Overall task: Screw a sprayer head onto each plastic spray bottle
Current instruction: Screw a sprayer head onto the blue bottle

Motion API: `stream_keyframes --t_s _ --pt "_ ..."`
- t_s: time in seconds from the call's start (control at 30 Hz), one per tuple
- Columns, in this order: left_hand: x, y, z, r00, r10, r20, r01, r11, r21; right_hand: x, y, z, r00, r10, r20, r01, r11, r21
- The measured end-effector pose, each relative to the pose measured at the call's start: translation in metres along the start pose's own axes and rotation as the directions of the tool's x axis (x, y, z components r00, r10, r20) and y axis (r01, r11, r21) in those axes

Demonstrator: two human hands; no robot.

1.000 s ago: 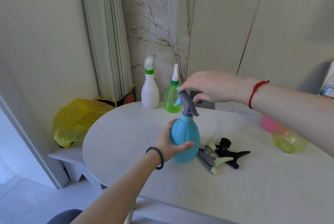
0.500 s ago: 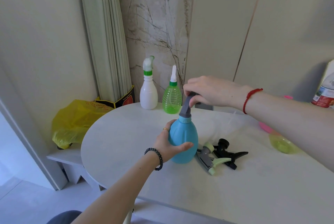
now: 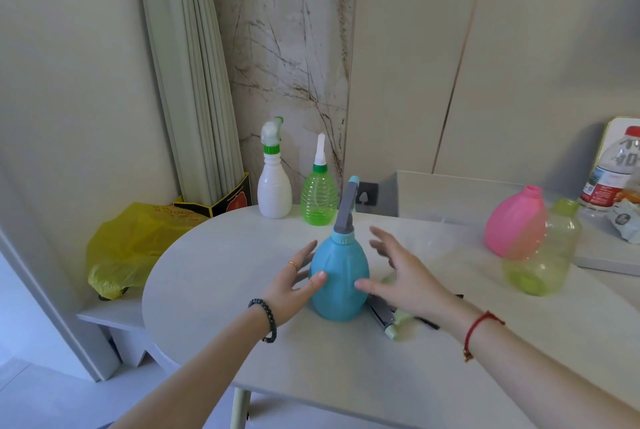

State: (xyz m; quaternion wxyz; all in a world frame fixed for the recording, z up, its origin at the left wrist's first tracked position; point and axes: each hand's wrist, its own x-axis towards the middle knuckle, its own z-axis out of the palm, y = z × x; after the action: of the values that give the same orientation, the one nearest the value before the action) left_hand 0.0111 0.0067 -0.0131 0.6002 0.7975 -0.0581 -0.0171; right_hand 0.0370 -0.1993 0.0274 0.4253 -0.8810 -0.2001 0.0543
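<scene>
While the blue bottle (image 3: 339, 276) stands on the table (image 3: 214, 255) with the grey sprayer head (image 3: 346, 210) on its neck, the left hand (image 3: 289, 290) and right hand (image 3: 405, 276) flank it, fingers spread wide, holding nothing, left thumb touching its side; loose sprayer heads (image 3: 382, 314) lie beneath the right hand

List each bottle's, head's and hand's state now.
blue bottle: upright, head on
white bottle: head on
green bottle: nozzle on
pink bottle: headless
yellow-green bottle: headless
loose sprayer heads: lying unattached
left hand: open, thumb touching blue bottle
right hand: open
</scene>
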Motion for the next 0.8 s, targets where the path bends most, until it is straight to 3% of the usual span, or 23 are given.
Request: stream_keyframes --t_s 0.13,0.47,0.57,0.8 --pt "0.002 0.001 -0.002 1.0 -0.009 0.01 0.009 1.0 -0.01 0.0 0.006 0.026 0.999 -0.007 0.036 0.005 0.997 0.072" --pt "0.086 0.065 -0.009 0.992 0.106 -0.073 -0.111 0.991 -0.068 0.072 -0.013 -0.021 0.973 -0.113 -0.2 0.156 0.964 0.217" --pt "0.13 0.064 0.005 0.992 0.106 -0.074 -0.11 0.992 -0.054 0.107 0.003 -0.04 0.967 -0.066 -0.245 0.12 0.969 0.214" --pt "0.194 0.017 0.034 0.999 -0.02 -0.039 0.018 0.999 -0.046 0.157 0.062 -0.044 0.981 0.042 -0.187 -0.014 0.989 0.149"
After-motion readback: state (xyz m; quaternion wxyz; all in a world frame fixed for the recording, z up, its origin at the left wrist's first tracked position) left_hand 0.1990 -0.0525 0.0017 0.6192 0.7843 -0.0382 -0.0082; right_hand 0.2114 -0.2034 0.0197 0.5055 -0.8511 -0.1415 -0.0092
